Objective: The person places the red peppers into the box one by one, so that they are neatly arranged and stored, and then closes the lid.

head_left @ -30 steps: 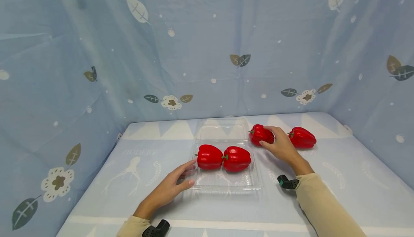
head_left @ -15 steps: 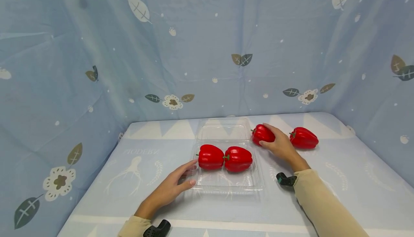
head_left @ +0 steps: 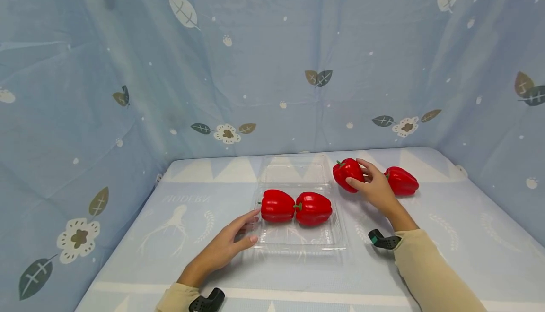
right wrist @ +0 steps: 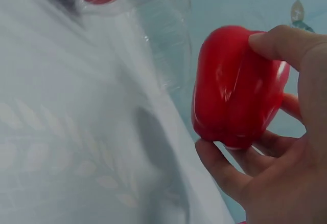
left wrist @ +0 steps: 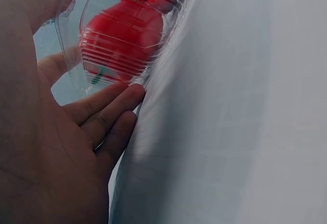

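My right hand [head_left: 374, 189] grips a red bell pepper [head_left: 348, 175], its green stem pointing up and left. In the right wrist view the thumb presses one side of that bell pepper [right wrist: 235, 88] while the fingers curl under it, over its shadow on the cloth. A clear plastic clamshell box [head_left: 294, 240] stands with its lid folded back. Two red bell peppers lie side by side inside, a left one [head_left: 277, 206] and a right one [head_left: 313, 209]. My left hand [head_left: 223, 246] rests with relaxed fingers at the box's left side; the left wrist view shows fingertips against its ribbed wall [left wrist: 120, 60].
Another red bell pepper [head_left: 401, 181] lies on the table at the right, just behind my right hand. The clear lid [head_left: 294, 170] lies flat toward the back. A pale patterned cloth [head_left: 170, 255] covers the table, and blue printed curtains [head_left: 264, 66] enclose it.
The right hand has lifted the bell pepper slightly and tilted it so its stem points more upward. The left hand and the box have stayed in place.
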Tool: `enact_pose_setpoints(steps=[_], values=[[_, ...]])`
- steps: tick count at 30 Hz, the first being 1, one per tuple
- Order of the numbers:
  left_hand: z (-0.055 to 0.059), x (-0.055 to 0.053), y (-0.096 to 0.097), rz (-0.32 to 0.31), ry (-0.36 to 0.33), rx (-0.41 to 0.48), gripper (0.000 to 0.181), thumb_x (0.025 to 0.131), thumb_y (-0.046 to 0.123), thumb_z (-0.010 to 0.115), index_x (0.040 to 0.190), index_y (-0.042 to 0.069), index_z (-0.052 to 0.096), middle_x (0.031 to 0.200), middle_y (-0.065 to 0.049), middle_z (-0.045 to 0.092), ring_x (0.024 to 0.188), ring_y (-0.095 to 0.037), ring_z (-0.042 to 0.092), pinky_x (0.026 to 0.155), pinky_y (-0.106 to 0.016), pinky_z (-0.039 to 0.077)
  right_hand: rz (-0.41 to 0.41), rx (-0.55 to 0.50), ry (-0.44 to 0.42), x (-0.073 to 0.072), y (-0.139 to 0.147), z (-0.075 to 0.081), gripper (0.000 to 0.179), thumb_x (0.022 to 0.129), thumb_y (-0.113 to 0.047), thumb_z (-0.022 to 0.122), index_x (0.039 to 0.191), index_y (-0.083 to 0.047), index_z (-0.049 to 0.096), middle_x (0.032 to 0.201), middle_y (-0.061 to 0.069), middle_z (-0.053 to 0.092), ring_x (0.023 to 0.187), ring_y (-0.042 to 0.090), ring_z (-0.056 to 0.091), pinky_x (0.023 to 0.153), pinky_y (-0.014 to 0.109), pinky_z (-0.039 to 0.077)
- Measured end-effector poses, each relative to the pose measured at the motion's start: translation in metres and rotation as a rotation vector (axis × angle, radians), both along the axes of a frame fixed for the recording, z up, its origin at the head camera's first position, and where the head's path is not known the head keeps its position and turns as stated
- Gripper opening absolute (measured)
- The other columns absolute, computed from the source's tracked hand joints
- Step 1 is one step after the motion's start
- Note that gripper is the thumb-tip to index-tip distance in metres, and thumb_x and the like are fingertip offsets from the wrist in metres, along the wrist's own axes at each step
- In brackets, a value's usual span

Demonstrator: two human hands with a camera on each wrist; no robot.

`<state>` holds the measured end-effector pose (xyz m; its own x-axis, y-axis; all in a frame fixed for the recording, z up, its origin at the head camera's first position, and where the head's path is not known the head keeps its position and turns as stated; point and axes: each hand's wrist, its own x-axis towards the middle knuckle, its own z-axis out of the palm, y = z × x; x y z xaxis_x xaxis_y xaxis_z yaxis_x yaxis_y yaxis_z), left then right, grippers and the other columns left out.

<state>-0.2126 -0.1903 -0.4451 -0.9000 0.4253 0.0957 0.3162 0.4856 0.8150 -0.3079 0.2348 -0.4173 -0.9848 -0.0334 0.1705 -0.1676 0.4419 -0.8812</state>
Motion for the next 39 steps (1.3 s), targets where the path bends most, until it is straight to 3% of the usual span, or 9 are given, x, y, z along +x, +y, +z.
enact_pose_setpoints(steps=[10,20,24,29,39], values=[[0.003,0.002,0.000,-0.021,-0.001,0.015,0.061,0.100,0.031,0.063,0.155,0.027,0.038,0.147,-0.007,0.051,0.132,-0.028,0.049,0.111,-0.056,0.035,0.064,-0.185,-0.019,0.015,0.002,0.006,0.079,0.097,-0.035,0.068,0.161,-0.024,0.024,0.152,0.025,0.039,0.133,0.044,0.044,0.085,0.027,0.056],[0.003,0.001,0.000,-0.024,0.005,0.015,0.062,0.100,0.031,0.063,0.156,0.028,0.037,0.147,-0.006,0.050,0.133,-0.028,0.049,0.111,-0.056,0.035,0.115,-0.317,-0.032,0.019,-0.003,0.014,0.079,0.098,-0.031,0.067,0.162,-0.029,0.020,0.154,0.023,0.034,0.136,0.042,0.037,0.084,0.035,0.058],[0.003,0.001,-0.001,-0.024,0.002,0.020,0.062,0.099,0.031,0.063,0.155,0.027,0.038,0.147,-0.007,0.051,0.132,-0.029,0.049,0.111,-0.056,0.035,0.143,-0.353,-0.056,0.024,-0.010,0.020,0.082,0.098,-0.026,0.067,0.162,-0.021,0.016,0.155,0.020,0.031,0.136,0.038,0.035,0.086,0.036,0.057],[0.002,0.001,-0.001,-0.015,-0.002,0.015,0.062,0.099,0.031,0.064,0.155,0.027,0.038,0.146,-0.005,0.051,0.132,-0.028,0.050,0.111,-0.055,0.035,0.170,-0.359,-0.056,0.028,-0.018,0.026,0.079,0.097,-0.024,0.067,0.159,-0.008,0.022,0.150,0.019,0.035,0.131,0.034,0.039,0.086,0.034,0.057],[0.003,0.003,0.001,-0.011,-0.012,0.015,0.062,0.099,0.032,0.064,0.155,0.026,0.039,0.146,-0.006,0.052,0.131,-0.029,0.050,0.110,-0.057,0.035,0.212,-0.418,-0.096,0.037,-0.032,0.038,0.076,0.094,-0.015,0.068,0.151,-0.008,0.017,0.148,0.022,0.036,0.129,0.035,0.041,0.088,0.034,0.056]])
